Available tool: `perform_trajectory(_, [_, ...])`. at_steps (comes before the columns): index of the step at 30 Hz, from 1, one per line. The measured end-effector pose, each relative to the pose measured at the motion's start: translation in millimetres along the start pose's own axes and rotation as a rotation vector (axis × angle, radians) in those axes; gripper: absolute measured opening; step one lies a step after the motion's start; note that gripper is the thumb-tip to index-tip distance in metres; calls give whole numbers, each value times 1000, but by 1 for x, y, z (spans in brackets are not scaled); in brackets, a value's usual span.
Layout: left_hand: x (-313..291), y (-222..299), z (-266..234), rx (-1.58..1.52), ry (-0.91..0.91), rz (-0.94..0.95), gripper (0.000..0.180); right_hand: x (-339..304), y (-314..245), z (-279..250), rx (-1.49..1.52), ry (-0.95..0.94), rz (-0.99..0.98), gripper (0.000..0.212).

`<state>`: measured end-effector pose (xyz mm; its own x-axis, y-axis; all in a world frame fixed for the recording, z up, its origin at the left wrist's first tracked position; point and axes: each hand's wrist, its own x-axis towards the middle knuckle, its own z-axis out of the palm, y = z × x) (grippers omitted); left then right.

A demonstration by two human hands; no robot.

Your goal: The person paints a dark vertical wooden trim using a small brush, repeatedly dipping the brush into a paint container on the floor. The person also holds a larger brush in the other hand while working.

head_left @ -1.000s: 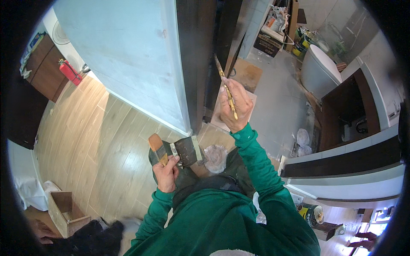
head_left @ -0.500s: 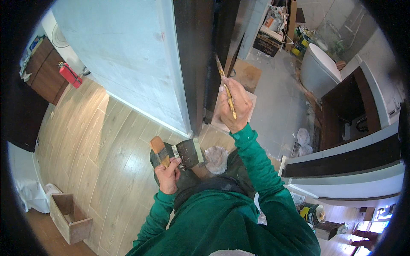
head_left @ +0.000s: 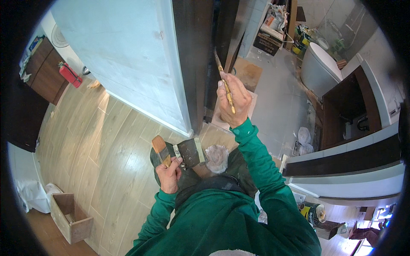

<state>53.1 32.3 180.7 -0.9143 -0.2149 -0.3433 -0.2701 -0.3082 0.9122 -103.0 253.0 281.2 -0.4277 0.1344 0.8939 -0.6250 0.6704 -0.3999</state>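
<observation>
My right hand [head_left: 234, 99] grips a thin paintbrush [head_left: 227, 87] by its stained yellow handle. Its bristle end reaches the dark brown door frame [head_left: 194, 55]; whether the tip touches cannot be made out. Low in front of my body, my left hand [head_left: 168, 174] is closed around a wide flat paintbrush [head_left: 161, 150], bristles pointing up and away. The same hand holds the edge of a dark, paint-spotted tray [head_left: 189, 153] with pale tape along its sides. Right of the tray lies a clear plastic-wrapped bundle [head_left: 217, 158], close to my knees.
A pale wall panel [head_left: 119, 55] adjoins the frame on the left. Beyond the doorway stand a toilet [head_left: 318, 64], an open brown cabinet [head_left: 352, 104] and a dark box [head_left: 267, 42]. A fire extinguisher [head_left: 69, 74] and a wooden drawer [head_left: 70, 222] stand left; a paint bucket [head_left: 314, 213] is behind right.
My right hand and the thin brush have shifted slightly up along the door frame. My left hand has stayed nearly still. At the far lower right, a person's visible limbs have moved.
</observation>
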Motion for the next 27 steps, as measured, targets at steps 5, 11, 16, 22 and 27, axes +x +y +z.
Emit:
perform_trajectory(5, [-1,2,1,9,-2,-6,12,0,-1,0,12,37,-66,26])
perform_trajectory(11, [3,0,2,2,28,-20,13,3,-2,1,-37,-17,29,26])
perform_trajectory(16, [4,-1,0,3,10,-15,14,0,0,2,29,20,-2,26])
perform_trajectory(22, [6,-3,0,0,13,-8,13,-4,1,4,4,-21,69,24])
perform_trajectory(27, [7,-2,0,12,8,-12,13,-9,-4,0,5,-16,53,22])
